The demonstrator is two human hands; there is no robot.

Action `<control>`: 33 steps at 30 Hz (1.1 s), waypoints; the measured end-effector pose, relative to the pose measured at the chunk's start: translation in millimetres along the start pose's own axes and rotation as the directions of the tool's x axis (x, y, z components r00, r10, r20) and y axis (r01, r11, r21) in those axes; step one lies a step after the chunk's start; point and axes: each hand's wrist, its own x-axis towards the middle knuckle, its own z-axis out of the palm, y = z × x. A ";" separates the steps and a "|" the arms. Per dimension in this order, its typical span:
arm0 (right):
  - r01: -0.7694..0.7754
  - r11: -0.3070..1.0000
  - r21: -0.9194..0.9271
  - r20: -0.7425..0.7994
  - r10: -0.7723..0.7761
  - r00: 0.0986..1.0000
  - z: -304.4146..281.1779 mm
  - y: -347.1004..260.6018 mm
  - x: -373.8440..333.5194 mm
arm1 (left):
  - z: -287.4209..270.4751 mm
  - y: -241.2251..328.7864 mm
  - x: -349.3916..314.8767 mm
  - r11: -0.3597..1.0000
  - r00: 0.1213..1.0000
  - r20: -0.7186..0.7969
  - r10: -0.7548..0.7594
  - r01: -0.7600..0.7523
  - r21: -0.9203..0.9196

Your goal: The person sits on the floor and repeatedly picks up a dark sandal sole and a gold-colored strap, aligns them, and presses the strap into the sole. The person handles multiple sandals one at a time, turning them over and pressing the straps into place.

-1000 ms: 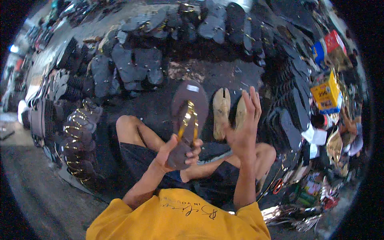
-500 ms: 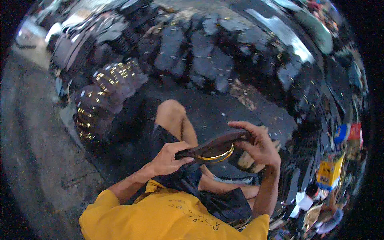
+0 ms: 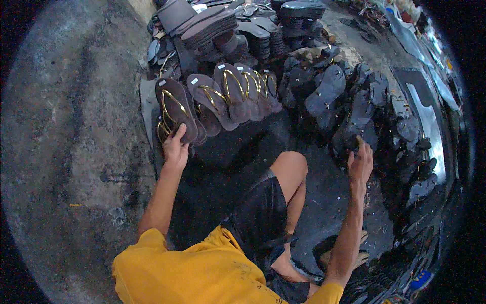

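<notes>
Gripping the near edge of a brown sandal with gold straps (image 3: 174, 107), your left hand (image 3: 175, 150) has its fingers closed on the sole at the left end of a leaning row of matching sandals (image 3: 238, 88). That sandal stands tilted against its neighbours, on the concrete floor (image 3: 66, 126) to your far left. Your right hand (image 3: 360, 163) reaches to the right, fingers loosely spread, touching or just short of a heap of dark soles (image 3: 354, 109); you cannot tell whether it grasps one. Stacked soles (image 3: 212, 25) sit farther off. Your bent knee (image 3: 289, 164) lies between both arms.
</notes>
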 end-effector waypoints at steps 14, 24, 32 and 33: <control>-0.448 0.542 0.711 -0.189 0.761 0.621 -106.4 -103.2 -189.0 | 150.1 -83.7 -236.3 0.893 0.643 0.757 -0.115 -0.266 0.362; -0.302 0.699 0.648 -0.281 0.588 0.758 -143.6 -77.6 -298.0 | 222.0 -59.4 -349.3 0.786 -0.429 0.903 -0.007 -0.561 -0.260; -0.073 0.819 0.569 -0.401 0.354 0.845 -233.6 -84.1 -316.5 | 223.4 -54.0 -392.1 0.879 -0.550 0.821 -0.152 -0.456 -0.142; -0.069 0.821 0.567 -0.403 0.350 0.845 -234.7 -83.4 -316.4 | 224.4 -53.4 -393.9 0.892 -0.561 0.809 -0.177 -0.439 -0.109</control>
